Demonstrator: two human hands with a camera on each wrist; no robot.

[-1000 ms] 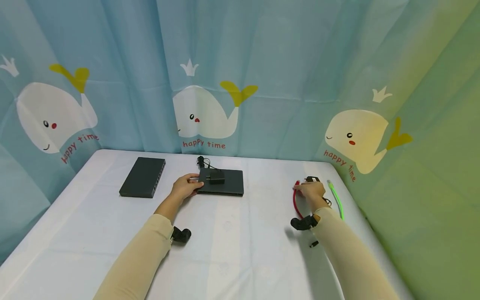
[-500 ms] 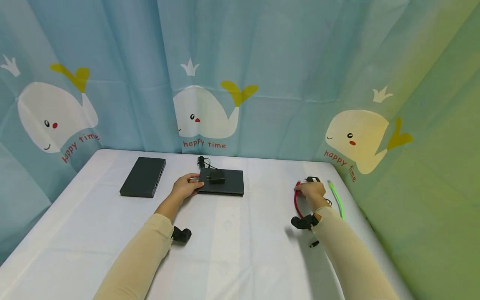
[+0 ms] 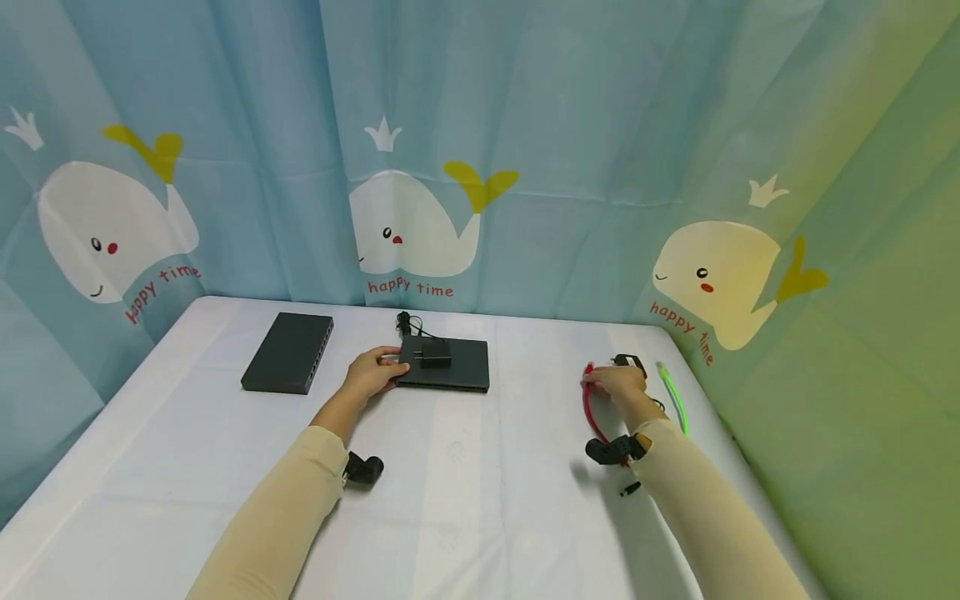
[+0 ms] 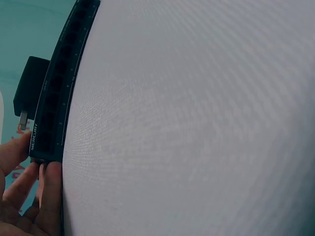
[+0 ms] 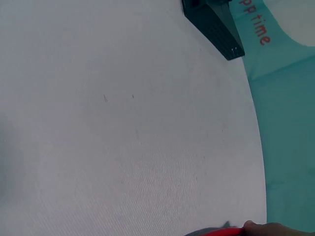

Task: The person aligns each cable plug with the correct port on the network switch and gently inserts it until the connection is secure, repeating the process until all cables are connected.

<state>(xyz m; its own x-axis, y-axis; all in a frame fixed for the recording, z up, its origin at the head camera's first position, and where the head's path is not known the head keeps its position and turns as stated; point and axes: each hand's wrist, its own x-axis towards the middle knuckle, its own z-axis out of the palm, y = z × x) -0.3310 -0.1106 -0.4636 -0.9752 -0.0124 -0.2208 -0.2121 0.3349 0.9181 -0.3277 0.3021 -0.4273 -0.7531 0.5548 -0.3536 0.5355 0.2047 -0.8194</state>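
My left hand (image 3: 370,371) grips the left end of a black network switch (image 3: 468,367), thumb on top and fingers against its end. A black power adapter (image 3: 435,355) lies on top of the switch, its cord bundled behind. In the left wrist view the row of ports (image 4: 58,81) faces the near side, beside the thumb (image 4: 15,150). Over at the right, my right hand (image 3: 618,383) pinches a red network cable (image 3: 588,408) near its plug end. The cable curves down under the wrist. Only a fingertip and a bit of red cable (image 5: 224,231) show in the right wrist view.
A second black switch (image 3: 287,354) lies at the left of the white table (image 3: 465,492). Beyond the right hand is another black adapter (image 3: 628,362), and a green cable (image 3: 674,397) lies right of it. A black barrel plug (image 3: 630,489) lies below the right wrist.
My right hand has shifted slightly left with the red cable's end, showing more of the adapter behind it. The left hand and the switch stay in place.
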